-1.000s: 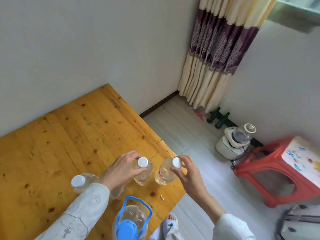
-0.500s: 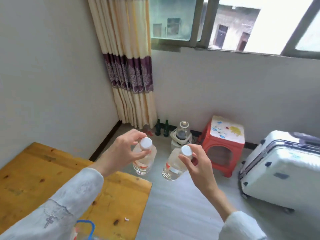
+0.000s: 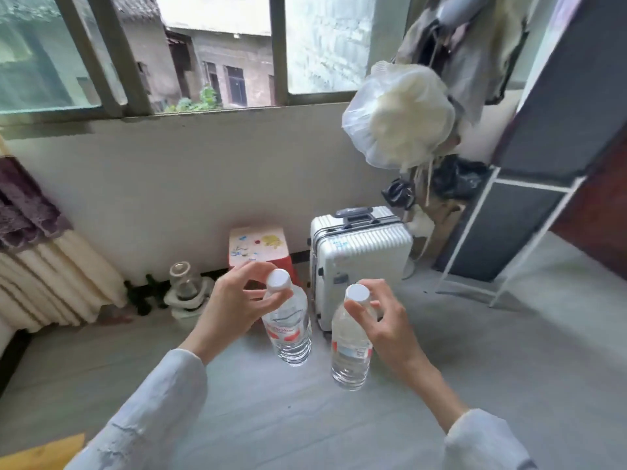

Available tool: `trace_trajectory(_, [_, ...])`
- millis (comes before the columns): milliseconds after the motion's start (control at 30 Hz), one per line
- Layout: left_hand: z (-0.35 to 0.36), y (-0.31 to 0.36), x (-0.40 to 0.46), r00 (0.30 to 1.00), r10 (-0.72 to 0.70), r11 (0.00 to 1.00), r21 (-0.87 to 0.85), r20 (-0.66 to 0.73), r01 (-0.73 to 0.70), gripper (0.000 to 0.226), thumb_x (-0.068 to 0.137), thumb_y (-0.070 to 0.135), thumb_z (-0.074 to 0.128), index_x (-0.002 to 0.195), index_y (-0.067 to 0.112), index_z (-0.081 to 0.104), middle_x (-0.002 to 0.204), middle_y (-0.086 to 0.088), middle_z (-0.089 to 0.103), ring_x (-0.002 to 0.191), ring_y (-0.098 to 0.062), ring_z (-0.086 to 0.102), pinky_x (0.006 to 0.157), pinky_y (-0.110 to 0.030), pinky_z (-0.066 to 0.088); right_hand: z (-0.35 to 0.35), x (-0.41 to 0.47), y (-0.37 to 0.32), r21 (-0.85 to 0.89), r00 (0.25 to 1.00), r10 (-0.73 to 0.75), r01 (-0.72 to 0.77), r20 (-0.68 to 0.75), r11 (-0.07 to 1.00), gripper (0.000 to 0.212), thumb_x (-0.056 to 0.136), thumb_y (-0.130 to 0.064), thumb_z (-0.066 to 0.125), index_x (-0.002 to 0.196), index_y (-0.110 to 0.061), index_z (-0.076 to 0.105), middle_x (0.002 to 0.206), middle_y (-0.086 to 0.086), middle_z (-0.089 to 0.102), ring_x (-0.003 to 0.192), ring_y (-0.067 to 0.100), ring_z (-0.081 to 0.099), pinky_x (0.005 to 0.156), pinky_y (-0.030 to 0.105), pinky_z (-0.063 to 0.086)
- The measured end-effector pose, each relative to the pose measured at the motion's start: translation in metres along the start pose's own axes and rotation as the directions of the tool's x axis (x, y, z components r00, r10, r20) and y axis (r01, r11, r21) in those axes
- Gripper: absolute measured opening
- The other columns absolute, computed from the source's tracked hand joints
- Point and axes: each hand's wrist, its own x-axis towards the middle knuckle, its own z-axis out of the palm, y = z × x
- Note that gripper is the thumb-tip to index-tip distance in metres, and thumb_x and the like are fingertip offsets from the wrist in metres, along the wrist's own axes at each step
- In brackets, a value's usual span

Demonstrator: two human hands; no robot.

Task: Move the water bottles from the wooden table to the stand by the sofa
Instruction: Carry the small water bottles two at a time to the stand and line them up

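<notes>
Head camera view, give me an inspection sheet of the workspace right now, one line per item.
Surface: only a corner of the wooden table shows at lower left; grey floor below the hands.
Job's things: left bottle and right bottle, both capped, upright, carried in the air.
Clutter: red stool, white suitcase, small appliance and dark bottles along the wall.
Hands: left hand holds the left bottle by its neck; right hand holds the right bottle likewise.
Cables: nothing seen.
Surroundings: window, curtain, hanging plastic bag, dark rack. No sofa or stand seen.
</notes>
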Motion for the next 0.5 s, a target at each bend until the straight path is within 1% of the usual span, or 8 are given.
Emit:
trace_trajectory(67, [0.054,0.015,0.021,0.995,0.021,0.999,-0.047,0.095,-0.017,0.028,0.066,0.022,0.076,0.091,0.018,0.064,0.090,-0.001,0.063,0.083,-0.005,0.059,0.074,-0.024,0.058,-0.048,-0.008,0.016,-0.020,0.995,0.047,-0.049,-0.085,0.999,0.026,0.073,-0.039,0.059,0.093,-0.023,0.054,0.094,0.002,0.056,0.083,0.012,0.055,0.074,0.017,0.042])
trace_trajectory(100, [0.074,0.021,0.028,0.992,0.034,0.998,-0.060,0.123,-0.027,0.030,0.066,0.021,0.076,0.093,0.015,0.064,0.091,-0.003,0.064,0.083,-0.007,0.060,0.075,-0.025,0.058,-0.065,-0.011,0.022,-0.023,0.991,0.069,-0.072,-0.117,0.997,0.024,0.074,-0.037,0.062,0.092,-0.024,0.054,0.094,0.001,0.056,0.082,0.012,0.055,0.074,0.018,0.043])
trace_trajectory(167, [0.130,0.037,0.050,0.974,0.087,0.994,-0.082,0.208,-0.071,0.034,0.066,0.017,0.077,0.096,0.007,0.065,0.094,-0.009,0.064,0.084,-0.015,0.061,0.076,-0.023,0.057,-0.111,-0.021,0.041,-0.055,0.966,0.101,-0.117,-0.236,0.992,0.018,0.077,-0.030,0.067,0.089,-0.031,0.053,0.093,-0.003,0.057,0.083,0.010,0.055,0.074,0.014,0.042])
trace_trajectory(200, [0.157,0.046,0.060,0.961,0.117,0.991,-0.086,0.249,-0.098,0.035,0.066,0.015,0.077,0.097,0.006,0.064,0.094,-0.010,0.064,0.085,-0.018,0.062,0.076,-0.021,0.056,-0.133,-0.025,0.049,-0.071,0.951,0.107,-0.133,-0.290,0.989,0.019,0.077,-0.029,0.067,0.088,-0.035,0.052,0.093,-0.004,0.057,0.085,0.009,0.056,0.074,0.011,0.041])
trace_trajectory(300, [0.232,0.073,0.088,0.905,0.207,0.976,-0.141,0.372,-0.165,0.034,0.067,0.016,0.076,0.098,0.008,0.064,0.095,-0.009,0.065,0.089,-0.018,0.062,0.077,-0.015,0.054,-0.192,-0.037,0.072,-0.121,0.894,0.129,-0.198,-0.430,0.973,0.019,0.076,-0.035,0.065,0.087,-0.042,0.050,0.093,-0.006,0.058,0.087,0.001,0.055,0.074,0.008,0.040])
trace_trajectory(400, [0.305,0.097,0.117,0.846,0.260,0.959,-0.227,0.466,-0.169,0.033,0.069,0.017,0.075,0.098,0.009,0.063,0.097,-0.010,0.064,0.091,-0.017,0.062,0.075,-0.009,0.051,-0.248,-0.044,0.097,-0.137,0.826,0.156,-0.270,-0.542,0.953,0.019,0.074,-0.039,0.063,0.090,-0.037,0.053,0.092,-0.009,0.057,0.088,0.000,0.054,0.075,0.007,0.039])
trace_trajectory(500, [0.376,0.122,0.147,0.781,0.329,0.932,-0.315,0.530,-0.179,0.031,0.069,0.019,0.075,0.096,0.008,0.064,0.094,-0.010,0.064,0.090,-0.019,0.063,0.075,-0.016,0.054,-0.302,-0.044,0.122,-0.129,0.741,0.179,-0.337,-0.647,0.933,0.023,0.073,-0.037,0.062,0.092,-0.026,0.056,0.090,-0.010,0.057,0.085,0.001,0.053,0.076,0.008,0.039])
